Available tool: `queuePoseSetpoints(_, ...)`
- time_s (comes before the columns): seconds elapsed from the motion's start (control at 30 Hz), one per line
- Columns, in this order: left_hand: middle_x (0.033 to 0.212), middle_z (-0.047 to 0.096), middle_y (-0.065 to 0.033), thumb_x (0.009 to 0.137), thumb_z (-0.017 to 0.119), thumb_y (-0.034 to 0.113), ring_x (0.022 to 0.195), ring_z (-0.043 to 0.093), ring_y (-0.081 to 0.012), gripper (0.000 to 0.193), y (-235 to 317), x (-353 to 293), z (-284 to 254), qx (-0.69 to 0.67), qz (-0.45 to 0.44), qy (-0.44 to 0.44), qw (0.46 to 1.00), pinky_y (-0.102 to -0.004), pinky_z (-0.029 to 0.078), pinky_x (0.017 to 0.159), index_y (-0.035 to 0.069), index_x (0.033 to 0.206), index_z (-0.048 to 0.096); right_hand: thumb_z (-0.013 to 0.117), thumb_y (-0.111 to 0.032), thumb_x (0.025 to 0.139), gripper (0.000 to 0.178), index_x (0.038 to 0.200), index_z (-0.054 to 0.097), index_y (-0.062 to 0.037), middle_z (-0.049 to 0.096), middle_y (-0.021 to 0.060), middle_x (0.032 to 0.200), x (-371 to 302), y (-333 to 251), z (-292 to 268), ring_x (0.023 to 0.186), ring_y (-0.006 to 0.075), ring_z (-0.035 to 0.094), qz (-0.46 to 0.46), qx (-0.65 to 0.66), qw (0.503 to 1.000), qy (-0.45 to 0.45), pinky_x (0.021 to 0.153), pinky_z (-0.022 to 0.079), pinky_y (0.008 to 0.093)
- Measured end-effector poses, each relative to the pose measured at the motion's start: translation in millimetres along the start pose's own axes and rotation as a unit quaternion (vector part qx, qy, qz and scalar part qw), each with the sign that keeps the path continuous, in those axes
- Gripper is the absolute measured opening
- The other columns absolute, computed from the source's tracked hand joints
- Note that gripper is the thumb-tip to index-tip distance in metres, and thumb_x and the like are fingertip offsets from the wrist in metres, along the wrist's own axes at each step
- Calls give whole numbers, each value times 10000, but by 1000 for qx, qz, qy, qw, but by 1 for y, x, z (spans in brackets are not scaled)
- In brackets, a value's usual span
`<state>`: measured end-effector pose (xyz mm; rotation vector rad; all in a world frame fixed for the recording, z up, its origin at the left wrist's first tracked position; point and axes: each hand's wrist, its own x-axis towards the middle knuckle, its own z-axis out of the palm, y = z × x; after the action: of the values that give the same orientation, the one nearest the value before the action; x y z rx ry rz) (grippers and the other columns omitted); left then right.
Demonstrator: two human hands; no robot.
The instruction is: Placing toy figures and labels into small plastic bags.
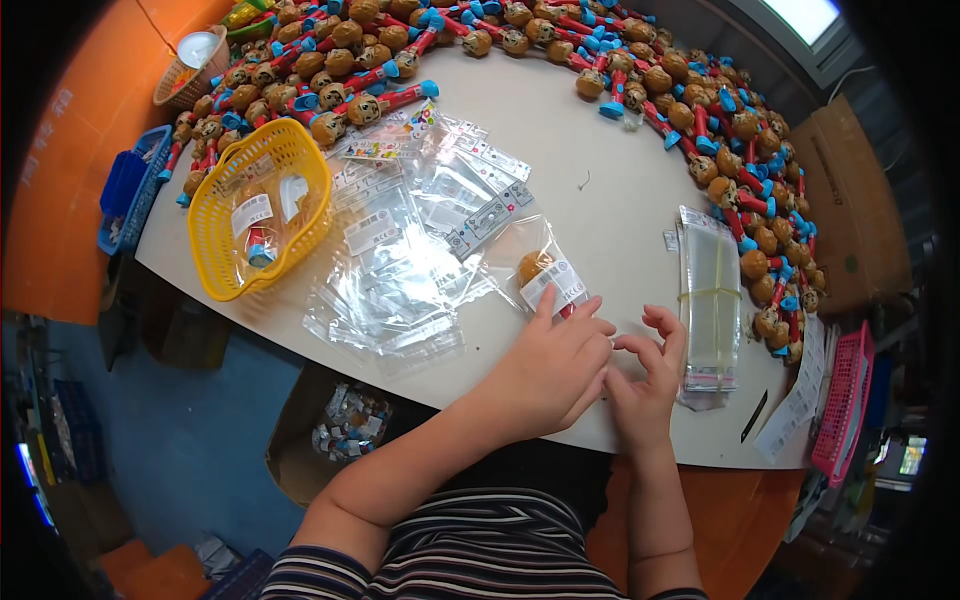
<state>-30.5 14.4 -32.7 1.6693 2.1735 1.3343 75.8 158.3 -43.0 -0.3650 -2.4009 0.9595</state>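
Observation:
A clear plastic bag (513,240) with a toy figure inside lies on the table in front of me. Through it show the figure's round brown head (536,266), a bit of red body and a white printed label (556,284). My left hand (557,368) reaches over the bag's near end, fingers bent onto it, hiding that end. Close beside it is my right hand (648,385), its thumb and forefinger curled toward the left fingertips. Whatever is between the right fingers is too small or hidden to make out. Flat clear bags (395,290) are spread left of the hands.
A yellow basket (207,262) at the left holds a bagged figure. Loose red-and-blue figures (700,150) pile along the table's far and right edges. Right of my hands lies a banded stack of clear bags (712,300), then a black strip (755,416) and a pink basket (845,405).

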Motion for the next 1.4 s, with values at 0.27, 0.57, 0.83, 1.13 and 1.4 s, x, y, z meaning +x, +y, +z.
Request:
queuePoseSetpoints(0.27,1193,558,-177,828,618,71,1266,461,-435,138,1,-1,-4,-24,-5,21,999,-652,247,1061,35,893,502,705,54,747,329,1044,586,-22,580,110,1136,10,24,-4,972,178,609,138,236,956,-107,843,510,292)
queuePoseSetpoints(0.57,1272,509,-207,786,640,78,1255,473,-437,157,-1,4,15,63,12,57,996,-683,258,1038,17,882,532,654,31,817,376,1170,526,6,645,107,1043,18,27,15,910,153,641,85,199,970,-109,789,524,272)
queuePoseSetpoints(0.83,1376,386,-277,733,703,98,1297,378,-501,348,6,-11,17,120,-66,151,979,-667,290,1019,13,1019,524,637,8,872,302,1158,541,23,662,104,934,19,13,19,824,140,656,110,205,968,-97,735,529,250)
queuePoseSetpoints(1.13,1342,380,-290,728,688,18,1162,502,-452,411,-6,-19,26,122,-190,268,937,-403,497,857,-2,1090,494,640,-9,892,128,984,585,61,667,91,869,21,-4,23,755,104,655,242,284,919,-128,675,534,220)
queuePoseSetpoints(1.4,1211,432,-200,711,690,-28,827,564,-239,420,-6,-31,15,81,-171,296,936,-312,489,670,3,1084,498,600,-26,920,116,1011,564,37,696,95,852,19,-14,25,750,99,655,289,298,896,-157,665,533,220)
